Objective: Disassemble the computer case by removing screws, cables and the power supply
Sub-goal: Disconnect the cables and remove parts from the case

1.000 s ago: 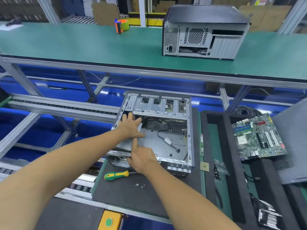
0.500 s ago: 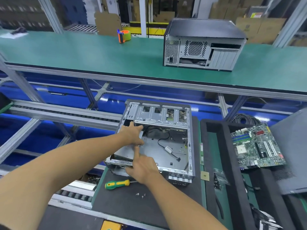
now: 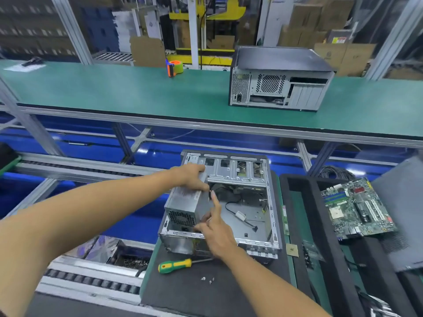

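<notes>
Below frame centre, your left hand point(image 3: 192, 176) grips the far end of the power supply point(image 3: 186, 205), fingers curled over its top. Your right hand point(image 3: 214, 227) pinches its near corner, forefinger straight. It sits tilted in the open case's point(image 3: 273, 225) left side, long axis running up-frame, fan grille facing you. Beneath lies a screwdriver point(image 3: 175, 265).

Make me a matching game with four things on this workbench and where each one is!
Things:
1. power supply
2. screwdriver
3. circuit board
4. tape roll

Places:
A. on the far green bench
B. on the black mat in front of the open case
C. held in both hands, tilted up out of the open case
D. right of the open case, on the black tray

Pairs: 1-C, 2-B, 3-D, 4-A
</notes>
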Tool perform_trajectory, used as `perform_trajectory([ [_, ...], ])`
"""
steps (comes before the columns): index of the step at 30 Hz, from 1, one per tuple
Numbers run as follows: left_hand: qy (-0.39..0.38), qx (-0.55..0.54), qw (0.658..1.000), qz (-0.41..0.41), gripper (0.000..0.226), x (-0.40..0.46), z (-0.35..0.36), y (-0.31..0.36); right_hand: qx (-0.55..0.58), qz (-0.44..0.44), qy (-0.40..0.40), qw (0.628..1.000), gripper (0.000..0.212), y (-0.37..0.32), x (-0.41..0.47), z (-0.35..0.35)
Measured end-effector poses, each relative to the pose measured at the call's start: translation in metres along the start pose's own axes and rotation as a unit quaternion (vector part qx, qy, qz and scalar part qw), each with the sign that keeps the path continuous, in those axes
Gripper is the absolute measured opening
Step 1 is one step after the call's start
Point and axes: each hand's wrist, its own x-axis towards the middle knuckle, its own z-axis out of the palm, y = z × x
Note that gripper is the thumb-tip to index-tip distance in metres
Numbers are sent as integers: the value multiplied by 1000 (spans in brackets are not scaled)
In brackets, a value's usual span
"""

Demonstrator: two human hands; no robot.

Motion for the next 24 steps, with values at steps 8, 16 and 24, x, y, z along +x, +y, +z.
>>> perform_trajectory([
  [8,-25,-92,995,4,57,-26,-68,-7,324,208,87,919,68,-15,30,-13],
  [16,-88,9,983,159,41,-54,-116,3,284,255,118,917,40,-5,41,-16],
  [24,-83,187,927,315,53,-70,-129,6,245,279,178,911,103,0,45,-29],
])
